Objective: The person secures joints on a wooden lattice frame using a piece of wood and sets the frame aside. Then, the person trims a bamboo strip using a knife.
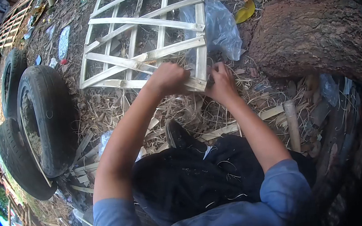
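- Lattice of pale split strips [170,21] stretches away from the person's bare hands over the littered ground, its near right corner between the two grips.
- Left grip [168,77], as I see it, is a closed fist, wrapped over the lattice's near edge just beside that corner.
- Right grip [222,80] sits at the corner's outer side, fingers bent; from where I stand I cannot tell whether they are pinched on a strip.
- Big tyre [57,121], upright and well left of the left grip, is the container that draws my eye: its hollow holds a grey-brown, earthy fill [30,114].
- Two more tyres crowd against it, one farther from the grips [10,79], the other nearer the person's side [17,155]; what they hold is hard to make out.
- Clear plastic bag [223,28] lies crumpled just beyond the right grip, partly under the lattice; I see only creases in it.
- Yellow leaf [245,11] rests past the bag, and a thick tree trunk [311,29] spreads to the right of the right grip.
- Short stake [292,126] stands among shavings, nearer the person than the right grip.
- Dark shoe [177,134] shows below the left grip.
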Available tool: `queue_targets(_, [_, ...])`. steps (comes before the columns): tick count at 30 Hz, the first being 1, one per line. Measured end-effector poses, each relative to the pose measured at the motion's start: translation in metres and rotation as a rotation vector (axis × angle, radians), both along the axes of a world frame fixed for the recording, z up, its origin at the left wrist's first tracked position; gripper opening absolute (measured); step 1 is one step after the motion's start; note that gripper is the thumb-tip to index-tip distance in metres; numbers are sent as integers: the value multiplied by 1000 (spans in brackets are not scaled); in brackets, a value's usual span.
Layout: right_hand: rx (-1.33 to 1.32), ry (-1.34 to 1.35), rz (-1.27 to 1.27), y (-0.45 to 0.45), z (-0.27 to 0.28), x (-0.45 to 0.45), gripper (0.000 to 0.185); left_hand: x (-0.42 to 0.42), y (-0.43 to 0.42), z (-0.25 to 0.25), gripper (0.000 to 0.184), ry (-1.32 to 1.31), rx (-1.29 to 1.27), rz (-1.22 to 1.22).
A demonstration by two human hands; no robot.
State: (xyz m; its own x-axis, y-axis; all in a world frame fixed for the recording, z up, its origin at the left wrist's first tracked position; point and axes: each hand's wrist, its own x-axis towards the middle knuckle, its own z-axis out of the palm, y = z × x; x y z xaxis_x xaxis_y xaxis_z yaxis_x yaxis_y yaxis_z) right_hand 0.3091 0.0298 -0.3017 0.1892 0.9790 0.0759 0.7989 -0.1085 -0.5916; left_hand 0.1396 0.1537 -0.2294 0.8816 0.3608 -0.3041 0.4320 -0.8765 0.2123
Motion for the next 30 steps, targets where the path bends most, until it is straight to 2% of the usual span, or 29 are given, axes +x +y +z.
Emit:
queue_targets(5, [1,-30,123,-20,14,12,61,-5,-10,-38,53,84,55,-27])
queue_targets(9, [-21,-10,128,-34,7,12,61,-5,-18,-36,62,108,97,-30])
queue_targets(14, [-9,29,136,-38,5,6,64,-8,-10,-27,52,150,-2,-135])
queue_targets(17, [-15,22,138,-39,4,6,63,-10,-5,-38,52,201,26,-171])
queue_targets(24, [-26,-35,163,-41,6,5,64,-13,-17,-34,48,183,58,-80])
queue_targets(27, [-36,-136,184,-45,12,1,72,-17,-17,-34,47,96,41,-82])
queue_targets(30, [6,-152,225,-72,57,24,67,-23,-26,-35,45,-264,105,-78])
